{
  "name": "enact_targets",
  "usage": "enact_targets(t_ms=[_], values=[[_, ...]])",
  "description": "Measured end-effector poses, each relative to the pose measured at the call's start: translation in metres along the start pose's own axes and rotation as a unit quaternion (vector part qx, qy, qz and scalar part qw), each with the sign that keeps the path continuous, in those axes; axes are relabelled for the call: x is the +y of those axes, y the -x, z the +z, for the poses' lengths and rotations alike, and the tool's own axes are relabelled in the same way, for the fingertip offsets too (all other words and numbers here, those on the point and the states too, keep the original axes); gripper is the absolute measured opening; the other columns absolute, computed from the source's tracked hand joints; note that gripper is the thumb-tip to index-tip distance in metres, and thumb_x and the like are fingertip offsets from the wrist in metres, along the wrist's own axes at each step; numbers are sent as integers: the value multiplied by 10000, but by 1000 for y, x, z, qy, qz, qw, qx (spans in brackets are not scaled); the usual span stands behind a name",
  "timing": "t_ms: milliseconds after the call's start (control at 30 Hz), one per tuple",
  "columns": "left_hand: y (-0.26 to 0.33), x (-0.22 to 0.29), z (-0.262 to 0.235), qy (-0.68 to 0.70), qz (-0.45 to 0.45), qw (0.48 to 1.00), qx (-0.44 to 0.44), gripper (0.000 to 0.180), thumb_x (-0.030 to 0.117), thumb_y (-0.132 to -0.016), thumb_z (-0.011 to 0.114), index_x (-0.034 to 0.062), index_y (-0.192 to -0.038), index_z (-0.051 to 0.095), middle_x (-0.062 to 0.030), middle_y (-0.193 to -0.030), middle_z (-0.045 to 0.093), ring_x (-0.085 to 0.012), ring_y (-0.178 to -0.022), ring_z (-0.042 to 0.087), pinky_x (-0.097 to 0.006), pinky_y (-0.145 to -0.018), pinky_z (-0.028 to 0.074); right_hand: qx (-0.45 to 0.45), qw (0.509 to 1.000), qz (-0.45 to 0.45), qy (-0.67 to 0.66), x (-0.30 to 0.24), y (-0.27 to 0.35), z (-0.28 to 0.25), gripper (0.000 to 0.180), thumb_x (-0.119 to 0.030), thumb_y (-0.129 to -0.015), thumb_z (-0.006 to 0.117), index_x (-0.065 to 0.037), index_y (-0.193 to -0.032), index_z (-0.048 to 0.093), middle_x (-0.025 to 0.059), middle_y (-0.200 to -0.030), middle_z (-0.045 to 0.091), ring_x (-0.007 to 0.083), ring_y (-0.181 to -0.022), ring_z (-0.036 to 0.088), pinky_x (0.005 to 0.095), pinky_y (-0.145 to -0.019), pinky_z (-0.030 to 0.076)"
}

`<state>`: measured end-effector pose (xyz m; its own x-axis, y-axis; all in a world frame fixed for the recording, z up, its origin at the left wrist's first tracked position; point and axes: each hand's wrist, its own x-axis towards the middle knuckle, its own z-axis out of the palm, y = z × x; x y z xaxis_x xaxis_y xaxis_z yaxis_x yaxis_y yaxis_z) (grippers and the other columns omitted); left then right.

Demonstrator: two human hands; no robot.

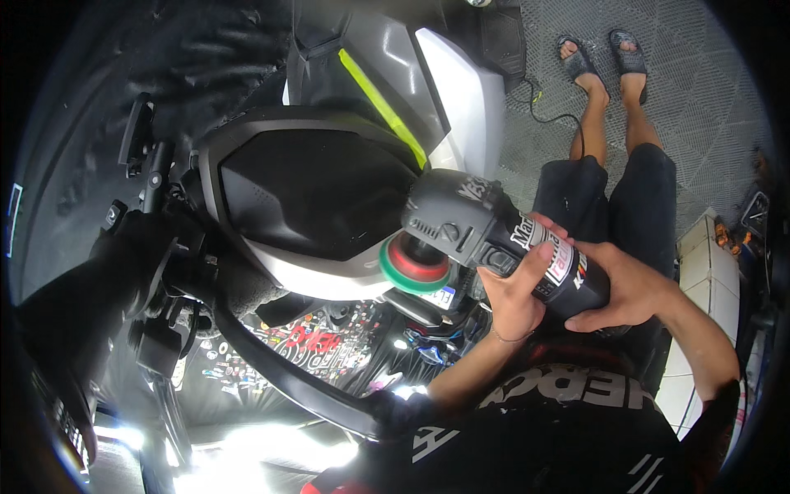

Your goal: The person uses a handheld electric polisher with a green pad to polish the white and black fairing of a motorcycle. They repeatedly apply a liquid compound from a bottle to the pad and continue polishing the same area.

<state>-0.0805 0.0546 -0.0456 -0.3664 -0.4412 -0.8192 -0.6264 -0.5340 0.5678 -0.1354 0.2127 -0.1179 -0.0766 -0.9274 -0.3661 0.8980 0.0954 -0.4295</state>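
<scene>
Motorcycle (317,193) with pale panel rim (329,284), and black polisher (494,235) grasped in both hands beside it.
Even finishing would probably be best served by the polisher being kept level with the surface, guided in slow, overlapping passes and pressed lightly where the rim curves. The left forearm (461,375) is angled up from below; the right forearm (704,342) is brought in from the side, elbow bent. The right hand (625,284) is cupped round the rear barrel, the left hand (512,298) wrapped nearer the head, its thumb laid across the body. The green-and-red pad (411,270) is set at the rim; whether contact is made cannot be told.
</scene>
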Motion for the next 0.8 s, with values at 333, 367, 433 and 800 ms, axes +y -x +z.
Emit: enact_targets(t_ms=[333,367,433,800], values=[[-3,-12,7,64,-29,997,34,283,23,-905,720,-69,-1141,593,-143,-1076,646,-246,-993,680,-406,-887,586,-7,997,73,-5,2,2,-13,665,-312,-717,882,63,-1192,608,146,-1025,720,237,-928,688,339,-893,507],[-3,-9,8,65,-30,997,24,289,22,-907,714,-69,-1149,585,-144,-1079,641,-253,-1000,678,-417,-890,590,-12,997,71,5,-2,1,-15,659,-316,-718,881,63,-1185,612,145,-1023,721,237,-925,687,341,-892,506],[-7,-4,8,35,-17,999,22,323,93,-937,674,-60,-1195,555,-188,-1060,656,-289,-974,695,-426,-870,598,-14,996,79,23,-19,-3,-19,643,-325,-711,879,62,-1155,622,142,-986,722,234,-898,686,344,-869,508],[-5,18,26,16,48,999,12,436,193,-969,654,-52,-1287,486,-193,-1143,636,-306,-1060,674,-465,-943,580,-78,991,86,65,-58,-13,-41,597,-337,-703,875,57,-1092,653,139,-921,732,219,-806,699,321,-769,532]])
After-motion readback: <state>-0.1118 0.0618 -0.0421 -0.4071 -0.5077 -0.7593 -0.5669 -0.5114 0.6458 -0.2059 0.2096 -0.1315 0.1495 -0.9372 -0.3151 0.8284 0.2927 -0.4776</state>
